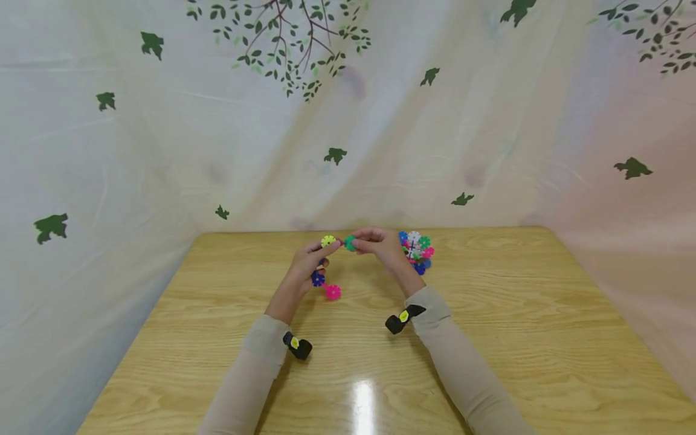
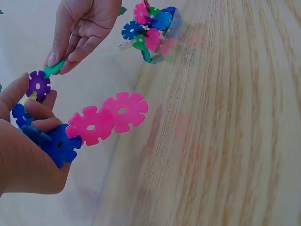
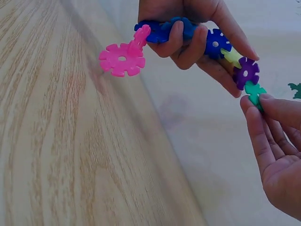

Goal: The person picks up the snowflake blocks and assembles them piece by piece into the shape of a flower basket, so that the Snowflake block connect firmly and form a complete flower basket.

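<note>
A chain of notched plastic snowflake discs runs through my left hand (image 1: 299, 269), whose fingers curl round its blue discs (image 2: 60, 145). Two pink discs (image 2: 124, 112) dangle from the end nearest me. At the far end, a yellow disc (image 1: 328, 241) links to a purple disc (image 3: 246, 74), held near the left thumb and fingertips. My right hand (image 1: 387, 248) pinches a green disc (image 3: 255, 94) between thumb and forefinger; its edge meets the purple disc. How deeply their slots interlock is too small to tell. Both hands are raised above the table.
Beyond my right wrist, a pile of loose multicoloured discs (image 1: 428, 252) sits on the wooden table (image 1: 516, 314), seemingly in a clear container. A pale curtain (image 1: 261, 169) with leaf prints hangs behind the table's far edge. Each wrist wears a black camera (image 1: 298, 347).
</note>
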A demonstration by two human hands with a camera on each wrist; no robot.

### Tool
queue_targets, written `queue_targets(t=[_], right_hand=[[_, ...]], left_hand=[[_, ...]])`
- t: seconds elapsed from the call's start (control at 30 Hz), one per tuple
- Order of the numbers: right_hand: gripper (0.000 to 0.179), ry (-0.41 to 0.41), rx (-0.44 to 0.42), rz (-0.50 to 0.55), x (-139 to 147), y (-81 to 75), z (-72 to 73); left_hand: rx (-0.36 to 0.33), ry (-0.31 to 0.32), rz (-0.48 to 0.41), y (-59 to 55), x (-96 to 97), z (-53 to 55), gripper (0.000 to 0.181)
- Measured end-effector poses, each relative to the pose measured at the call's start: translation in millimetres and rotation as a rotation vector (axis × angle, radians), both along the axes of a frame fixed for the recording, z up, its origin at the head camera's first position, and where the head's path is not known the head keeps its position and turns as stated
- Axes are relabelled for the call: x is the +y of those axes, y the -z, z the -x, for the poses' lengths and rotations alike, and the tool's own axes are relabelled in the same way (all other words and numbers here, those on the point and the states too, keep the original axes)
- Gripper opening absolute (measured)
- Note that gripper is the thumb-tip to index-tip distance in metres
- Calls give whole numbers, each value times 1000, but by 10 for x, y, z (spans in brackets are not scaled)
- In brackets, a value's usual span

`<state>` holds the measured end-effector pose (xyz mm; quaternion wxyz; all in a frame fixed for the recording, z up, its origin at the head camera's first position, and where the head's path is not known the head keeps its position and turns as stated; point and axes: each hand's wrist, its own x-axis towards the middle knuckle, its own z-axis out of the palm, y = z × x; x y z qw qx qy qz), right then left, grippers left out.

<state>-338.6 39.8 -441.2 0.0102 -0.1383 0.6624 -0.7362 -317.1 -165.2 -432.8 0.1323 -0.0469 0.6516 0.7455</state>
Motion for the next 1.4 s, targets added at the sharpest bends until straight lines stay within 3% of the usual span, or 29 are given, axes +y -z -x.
queue_targets(t=[0.43,0.6,0.73,1.03,1.27,1.4], right_hand=[[24,20,-16,67,13,-57,-51],[25,5,-21,63,24,-55,-47],[27,-35,-25,53,42,-33,-44],[20,-106,-53,6,71,15,-61],[35,-167,-107,-55,91,31,-100],[36,-144,-130,-51,92,49,-117]], left_hand=[[-1,-8,-4,-83,55,-60,23],[8,8,22,-87,58,-78,33],[10,28,51,-56,46,-93,40],[7,15,24,41,33,-111,33],[17,25,30,101,38,-138,41],[36,33,68,119,30,-158,49]])
